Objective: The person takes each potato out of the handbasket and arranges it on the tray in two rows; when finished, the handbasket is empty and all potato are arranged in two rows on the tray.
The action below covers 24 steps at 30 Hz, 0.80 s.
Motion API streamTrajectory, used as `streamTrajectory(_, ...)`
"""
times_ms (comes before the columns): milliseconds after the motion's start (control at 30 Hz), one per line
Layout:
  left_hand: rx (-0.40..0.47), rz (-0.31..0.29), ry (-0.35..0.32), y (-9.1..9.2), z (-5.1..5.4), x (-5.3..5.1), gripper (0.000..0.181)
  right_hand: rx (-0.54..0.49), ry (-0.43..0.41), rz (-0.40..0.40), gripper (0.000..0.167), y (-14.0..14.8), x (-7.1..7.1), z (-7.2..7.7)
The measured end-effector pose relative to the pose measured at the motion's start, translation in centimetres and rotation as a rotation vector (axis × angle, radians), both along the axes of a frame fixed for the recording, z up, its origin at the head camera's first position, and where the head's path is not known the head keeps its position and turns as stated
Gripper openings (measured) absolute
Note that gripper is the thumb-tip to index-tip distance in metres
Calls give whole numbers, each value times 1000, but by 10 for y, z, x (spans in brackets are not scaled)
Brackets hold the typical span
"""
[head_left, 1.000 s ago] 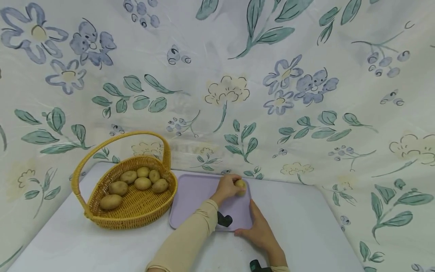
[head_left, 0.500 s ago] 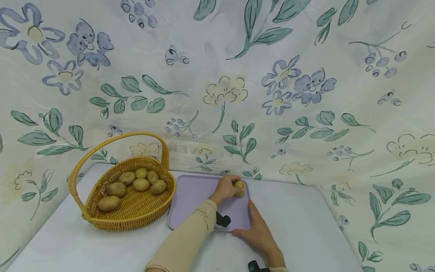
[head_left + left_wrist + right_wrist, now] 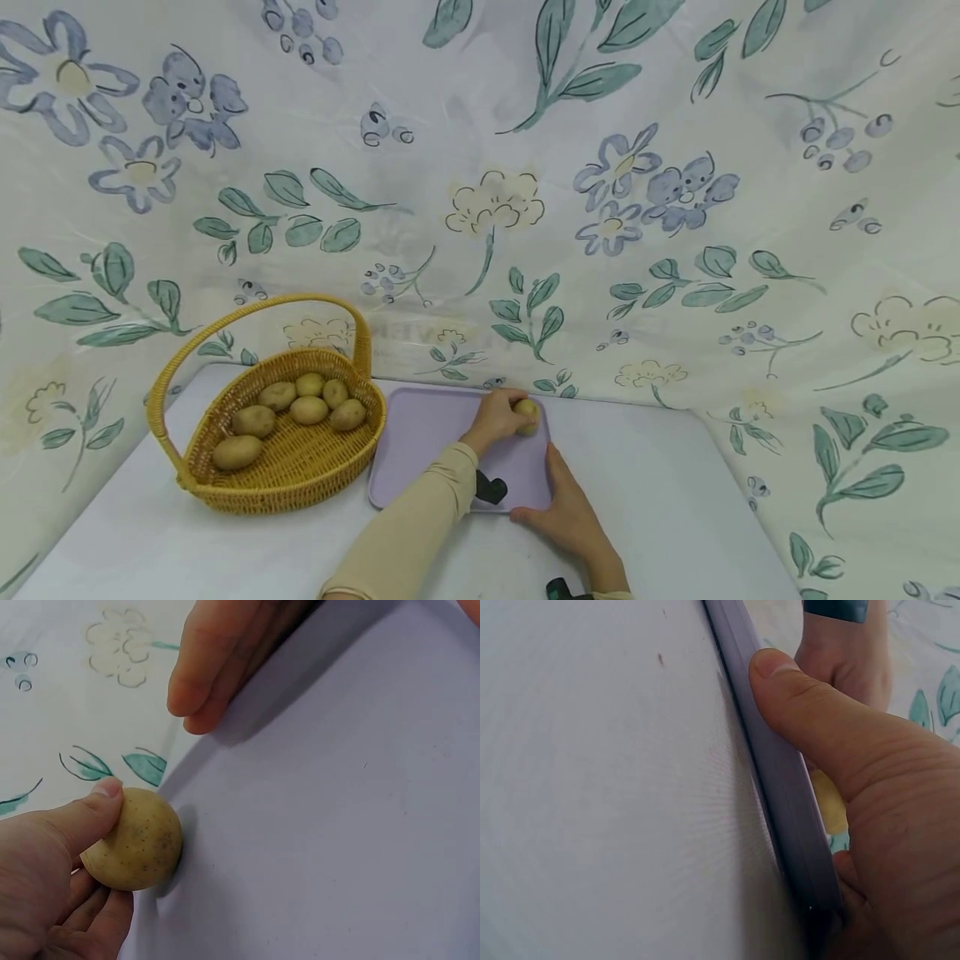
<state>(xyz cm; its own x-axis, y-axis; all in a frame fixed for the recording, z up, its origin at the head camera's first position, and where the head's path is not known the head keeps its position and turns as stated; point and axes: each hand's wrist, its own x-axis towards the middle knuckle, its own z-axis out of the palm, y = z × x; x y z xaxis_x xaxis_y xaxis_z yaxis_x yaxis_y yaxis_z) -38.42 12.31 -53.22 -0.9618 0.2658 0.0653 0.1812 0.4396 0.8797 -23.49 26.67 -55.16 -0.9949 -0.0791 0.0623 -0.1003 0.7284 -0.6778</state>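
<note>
Thumb and fingers of the left hand grip a yellow potato at the far right corner of the lilac tray. In the left wrist view the thumb lies on top of the potato, fingers beneath. The right hand spans the tray's near right corner, straight fingers along the right side, thumb at the front edge. The right wrist view shows that thumb against the tray's outer side, with part of the potato beyond.
Left of the tray stands a yellow wicker basket with a tall arched handle, holding several potatoes. Both are on a white table. A floral cloth hangs behind the table's far edge. Dark wrist devices are on both arms.
</note>
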Motion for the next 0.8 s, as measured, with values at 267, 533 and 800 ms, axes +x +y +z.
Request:
streamTrajectory(267,12,7,14,0,0,1,47,23,-24,-15,135,0,0,1)
streamTrajectory(533,8,6,59,-1,0,3,47,25,-12,-10,133,-1,-1,2)
streamTrajectory(800,3,5,73,0,-1,4,49,15,17,-1,132,0,0,2)
